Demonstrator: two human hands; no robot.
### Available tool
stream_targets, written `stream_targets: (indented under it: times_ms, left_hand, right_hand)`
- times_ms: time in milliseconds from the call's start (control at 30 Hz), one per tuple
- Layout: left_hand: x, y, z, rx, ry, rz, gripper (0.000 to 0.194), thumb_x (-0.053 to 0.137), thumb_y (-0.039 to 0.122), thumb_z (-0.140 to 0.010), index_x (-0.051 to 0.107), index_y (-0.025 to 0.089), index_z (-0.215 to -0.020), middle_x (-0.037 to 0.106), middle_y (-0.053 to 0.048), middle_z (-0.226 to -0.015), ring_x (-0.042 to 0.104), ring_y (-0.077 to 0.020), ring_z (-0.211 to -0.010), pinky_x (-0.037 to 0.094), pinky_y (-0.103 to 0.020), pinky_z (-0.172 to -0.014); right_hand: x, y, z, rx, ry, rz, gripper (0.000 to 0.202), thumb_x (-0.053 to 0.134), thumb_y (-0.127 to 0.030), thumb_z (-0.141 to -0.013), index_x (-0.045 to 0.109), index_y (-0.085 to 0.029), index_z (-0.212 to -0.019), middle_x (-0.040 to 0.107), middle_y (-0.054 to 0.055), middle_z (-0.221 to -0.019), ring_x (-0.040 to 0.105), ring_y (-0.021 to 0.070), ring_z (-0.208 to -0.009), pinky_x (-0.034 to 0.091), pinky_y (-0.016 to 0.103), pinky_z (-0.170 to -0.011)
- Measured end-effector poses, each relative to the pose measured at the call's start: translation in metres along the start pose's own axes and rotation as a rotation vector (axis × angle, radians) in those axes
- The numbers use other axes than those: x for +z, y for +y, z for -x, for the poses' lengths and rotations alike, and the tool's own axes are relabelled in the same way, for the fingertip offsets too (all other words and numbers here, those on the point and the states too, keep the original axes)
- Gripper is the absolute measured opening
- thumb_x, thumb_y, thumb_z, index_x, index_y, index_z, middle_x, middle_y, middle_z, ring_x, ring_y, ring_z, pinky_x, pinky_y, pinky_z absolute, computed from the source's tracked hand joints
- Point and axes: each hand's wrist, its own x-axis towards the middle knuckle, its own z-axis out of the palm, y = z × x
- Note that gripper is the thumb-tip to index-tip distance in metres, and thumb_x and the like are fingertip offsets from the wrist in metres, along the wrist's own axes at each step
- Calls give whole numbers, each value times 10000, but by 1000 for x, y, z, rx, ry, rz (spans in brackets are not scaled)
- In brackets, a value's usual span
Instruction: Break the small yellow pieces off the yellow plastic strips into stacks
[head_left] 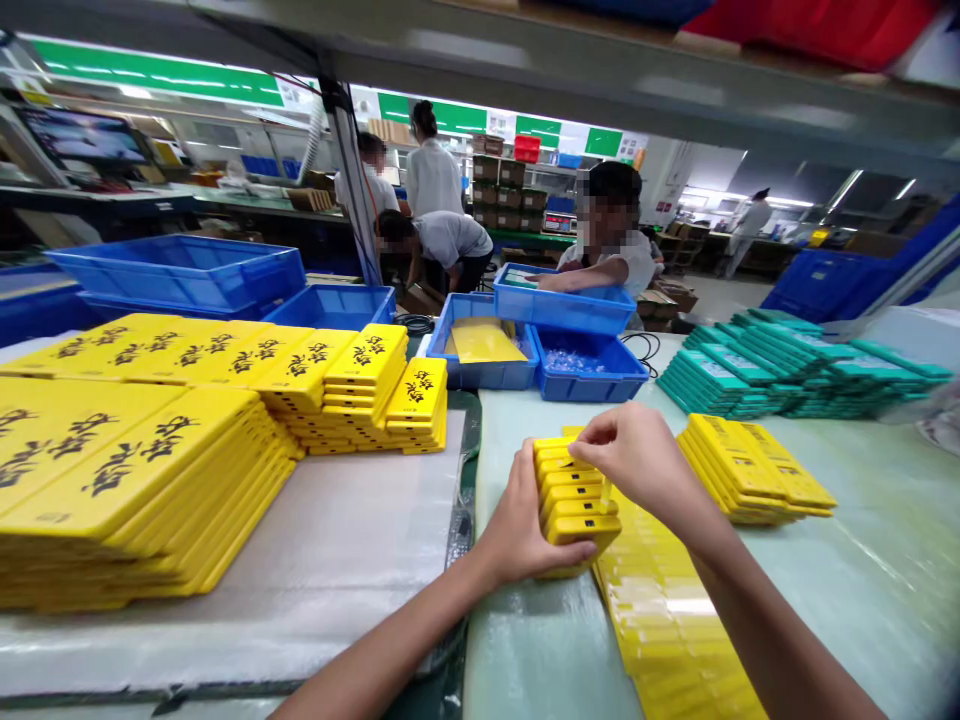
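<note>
Bench, pale green, glossy. Left: white-covered panel bearing large stacks of yellow cases, upper faces marked with black script. Behind: blue bins, several; one blue bin with a yellow sheet laid in it; beside it, a blue bin of small clear pieces, a further blue tray above. Co-worker behind that tray, one arm over it. Right: teal packs, piled; nearer, a short stack of yellow cases. Right forearm lies across part of the yellow strip sheets.

Left hand: grip part-open, wrapped about a small stack of yellow cases — fingers along its left side, thumb across the near end. Right hand: grip pinched, fingertips together at the stack's upper right; what lies between them, too small to tell. A narrow yellow strip shows just below.

Held stack: within the left grip, directly beneath the right fingertips; near ends bear small dark marks.
</note>
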Motion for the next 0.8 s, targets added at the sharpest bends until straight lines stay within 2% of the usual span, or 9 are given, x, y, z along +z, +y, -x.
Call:
stream_targets:
  times_ms: [167,267,433,633,800]
  left_hand:
    - [0,4,-2,13,-3,35,1259,911,612,-641,143,238,-1566,411,-190,-1541,426,-423,-1470,349,-626,-1250]
    - [-1,6,-2,15,3,30,1265,916,622,-630,146,241,-1559,396,-190,-1540,422,-422,-1470,349,-621,-1254]
    - [0,2,-1,46,14,3,1262,908,657,-628,155,246,-1553,362,-184,-1546,404,-409,-1471,331,-619,-1265]
    - [1,1,-1,14,4,20,1319,910,641,-624,86,234,-1570,347,-208,-1573,376,-425,-1504,310,-633,-1276]
    - [0,2,-1,2,-6,17,1322,901,649,-621,99,232,-1586,351,-206,-1575,370,-439,-1509,322,-635,-1270]
  right_hand:
    - [-2,-5,5,50,65,-167,157,719,-153,-738,770,-192,-594,762,21,-634,707,206,-662,424,283,-603]
    - [1,-2,7,94,76,-254,139,714,-184,-720,770,-186,-594,759,30,-625,713,214,-653,438,278,-591]
    - [10,12,11,157,109,-424,169,722,-328,-708,785,-179,-655,790,62,-712,744,246,-714,500,294,-629]
    - [20,13,17,170,146,-475,226,716,-390,-702,790,-177,-682,801,87,-750,748,257,-706,527,321,-646]
    - [22,10,18,156,128,-463,233,708,-389,-709,799,-176,-685,811,96,-779,751,262,-709,532,330,-651]
